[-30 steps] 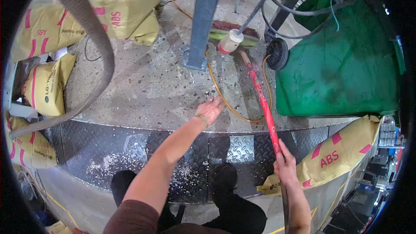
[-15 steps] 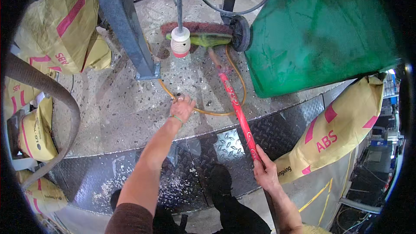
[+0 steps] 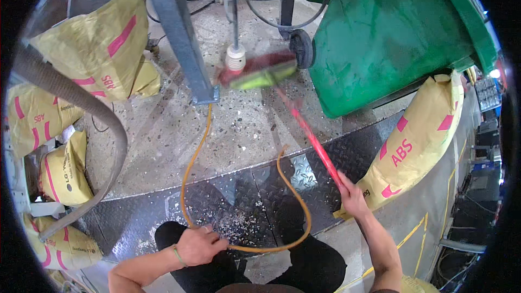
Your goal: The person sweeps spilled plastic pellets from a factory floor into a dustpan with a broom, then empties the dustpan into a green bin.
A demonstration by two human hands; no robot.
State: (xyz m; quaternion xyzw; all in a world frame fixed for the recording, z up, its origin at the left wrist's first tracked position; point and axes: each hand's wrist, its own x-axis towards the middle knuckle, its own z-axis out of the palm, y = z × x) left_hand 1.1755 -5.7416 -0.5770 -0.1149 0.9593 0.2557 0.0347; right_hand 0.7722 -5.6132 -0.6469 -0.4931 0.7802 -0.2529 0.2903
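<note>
My left hand (image 3: 199,246) is closed around a thin orange-yellow hose (image 3: 187,184), held low in front of my knees. From there the hose loops to the right, and its loose end curls over the metal plate. My right hand (image 3: 351,197) grips the upper part of a broom (image 3: 311,137) with a red handle. The handle slants away to a wide head with lime-green backing and dark red bristles, blurred, on the speckled floor beside a hanging white-and-red plug (image 3: 235,58).
A grey steel post (image 3: 182,38) is bolted to the floor. The green bin (image 3: 396,38) stands far right, with a yellow sack (image 3: 412,144) nearer. Several sacks (image 3: 97,49) and a thick grey hose (image 3: 116,130) are at left. White pellets (image 3: 244,222) scatter over the dark tread plate (image 3: 135,211).
My left hand has lifted the hose off the floor and drawn it back toward me. The broom head has swung nearer and to the left, and the view has shifted.
</note>
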